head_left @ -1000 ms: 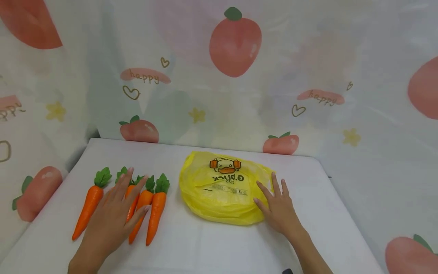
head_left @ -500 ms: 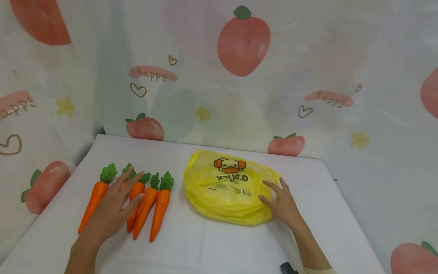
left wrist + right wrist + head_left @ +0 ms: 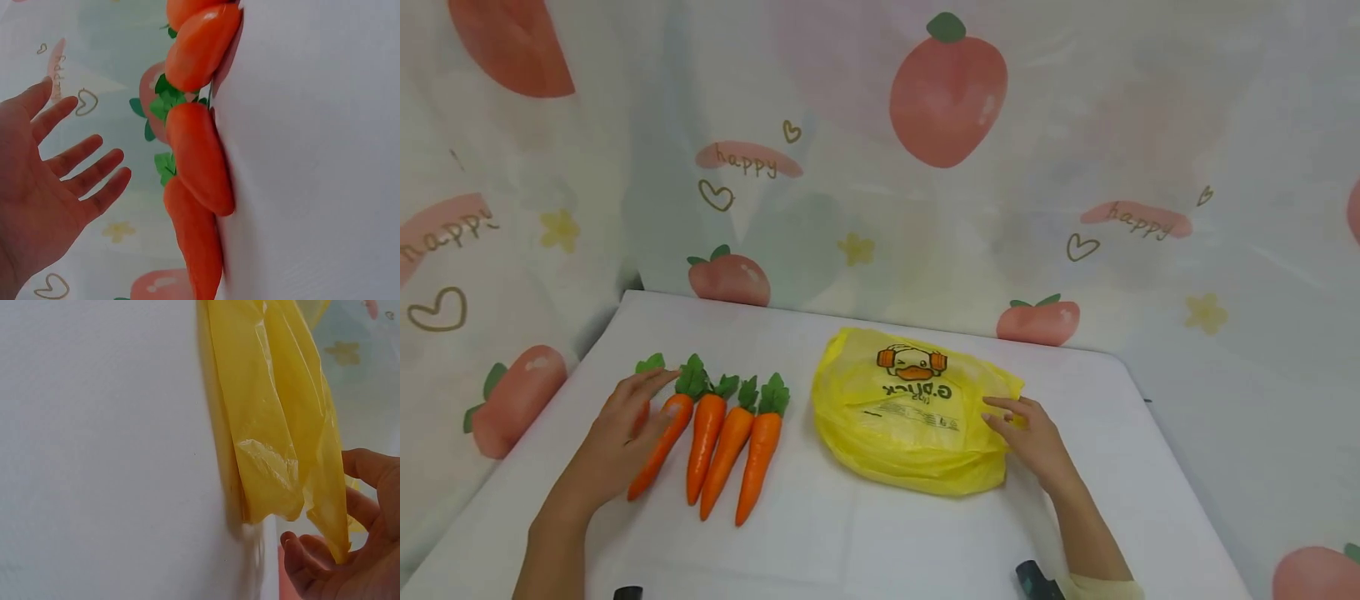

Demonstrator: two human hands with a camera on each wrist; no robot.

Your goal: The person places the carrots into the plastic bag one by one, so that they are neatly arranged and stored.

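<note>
Several orange toy-like carrots [image 3: 706,437] with green leafy tops lie in a row at left, seen also in the left wrist view. Over the leftmost ones is my left hand [image 3: 621,437], its fingers apart and holding nothing; it partly hides the leftmost carrot [image 3: 642,417]. A yellow plastic bag [image 3: 910,454] with a duck print lies flattened to the right of the carrots. At its right edge, my right hand [image 3: 1033,437] has loosely bent fingers. In the right wrist view the bag's edge [image 3: 328,506] hangs against these fingers, with no clear pinch.
A white table [image 3: 842,550] bears everything. Behind and beside it hangs a fruit-printed backdrop [image 3: 865,150]. Dark small objects, one by the right sleeve [image 3: 1033,579] and another at the lower left edge [image 3: 627,593], show at the bottom.
My left hand has shifted left off the middle carrots, uncovering more of them. The fingers of my right hand have drawn together at the bag's edge. The head view has turned slightly left.
</note>
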